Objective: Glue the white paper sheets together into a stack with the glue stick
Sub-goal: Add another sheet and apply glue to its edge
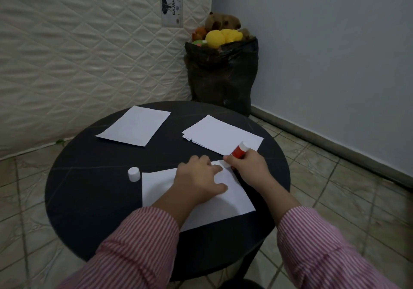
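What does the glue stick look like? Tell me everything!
The glue stick is a small tube with a red body and a white end pointing up and away. It looks like plastic. It is tilted, its lower end down at the far corner of the near paper. The right hand grips it. Its white cap stands apart on the table.

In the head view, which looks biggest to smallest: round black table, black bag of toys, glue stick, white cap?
1. Round black table
2. Black plastic bag of soft toys
3. Red glue stick and small white cap: alike; the stick is partly hidden.

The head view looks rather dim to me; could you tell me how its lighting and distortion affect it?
Head view: dim, flat light, no glare; round black table loses detail, white paper sheet stands out; wide-angle lens bends the floor tiles; nothing badly blurred.
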